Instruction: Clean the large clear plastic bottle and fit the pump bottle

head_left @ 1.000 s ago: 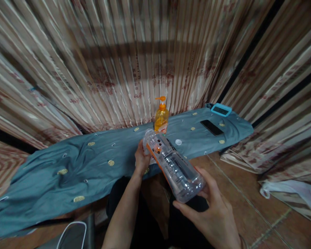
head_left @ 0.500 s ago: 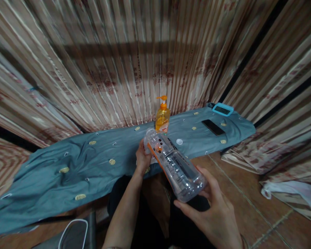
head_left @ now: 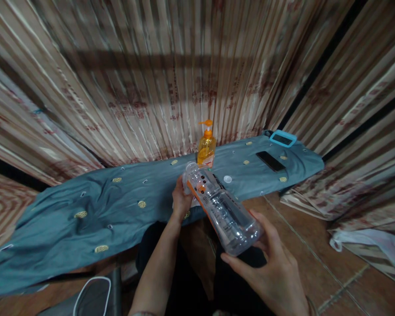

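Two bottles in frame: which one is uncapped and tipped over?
The clear plastic bottle, held tilted between the left hand and right hand, mouth open. The orange pump bottle stands upright on the cloth, pump on.

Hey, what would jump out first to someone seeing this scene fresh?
A clear plastic bottle held tilted between both hands, the left hand at its neck, the right hand at its base. Behind it an orange pump bottle stands on the blue-grey cloth, before striped curtains.
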A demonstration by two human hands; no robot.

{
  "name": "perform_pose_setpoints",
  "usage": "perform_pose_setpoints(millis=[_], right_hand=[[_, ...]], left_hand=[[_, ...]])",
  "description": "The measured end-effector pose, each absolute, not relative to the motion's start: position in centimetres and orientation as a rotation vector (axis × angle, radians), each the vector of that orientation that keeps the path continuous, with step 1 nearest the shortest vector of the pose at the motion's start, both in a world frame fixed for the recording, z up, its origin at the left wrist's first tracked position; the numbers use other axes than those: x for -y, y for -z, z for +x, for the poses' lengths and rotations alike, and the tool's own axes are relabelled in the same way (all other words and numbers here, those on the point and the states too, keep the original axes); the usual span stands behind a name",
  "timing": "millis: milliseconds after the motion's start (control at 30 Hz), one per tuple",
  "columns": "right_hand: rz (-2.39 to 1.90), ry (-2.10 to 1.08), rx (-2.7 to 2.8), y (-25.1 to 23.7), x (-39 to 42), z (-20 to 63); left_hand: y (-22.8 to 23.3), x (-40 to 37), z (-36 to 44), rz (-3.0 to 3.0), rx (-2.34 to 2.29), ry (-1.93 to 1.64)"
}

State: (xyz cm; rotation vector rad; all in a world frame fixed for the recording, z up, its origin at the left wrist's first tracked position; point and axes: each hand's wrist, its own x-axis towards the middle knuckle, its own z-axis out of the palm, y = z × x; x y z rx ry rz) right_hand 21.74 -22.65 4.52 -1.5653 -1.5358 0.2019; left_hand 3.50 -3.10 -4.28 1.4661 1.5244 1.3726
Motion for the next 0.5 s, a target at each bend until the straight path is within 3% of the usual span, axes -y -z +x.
perform_pose_setpoints(millis=[500], right_hand=[[-1.553,-0.117,1.583,-4.97,22.47,21.73]], left_hand=[[5.26,2.7,3.46,1.471,-1.511,-1.39]])
